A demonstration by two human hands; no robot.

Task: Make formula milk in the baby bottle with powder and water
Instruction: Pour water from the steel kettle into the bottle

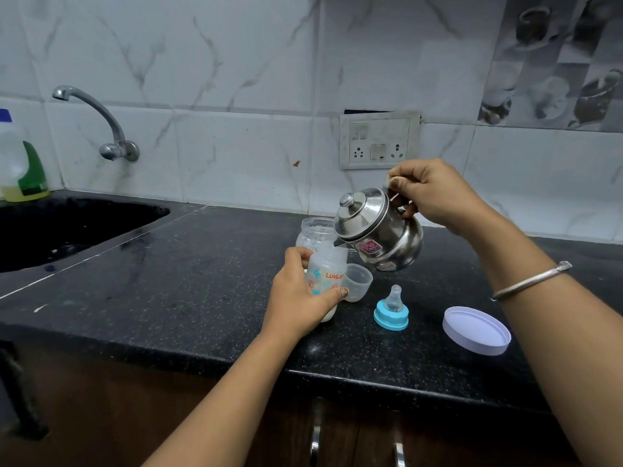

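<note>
My left hand (296, 299) grips the clear baby bottle (326, 274), which stands uncapped on the black counter (188, 284) with whitish content at its base. My right hand (435, 193) holds the handle of a steel kettle (377, 227), tilted left so its spout sits over the bottle's mouth. Behind the bottle stands an open clear jar (315, 232). The blue ring with its teat (391, 310) rests on the counter to the right, next to a clear cap (357, 281). A white jar lid (477, 330) lies further right.
A dark sink (67, 227) is set in the counter at left, with a wall tap (101, 126) above it and a dish-soap bottle (20, 163) in the corner. A switch and socket plate (379, 141) is on the tiled wall. Cabinet handles (315, 443) show below the counter edge.
</note>
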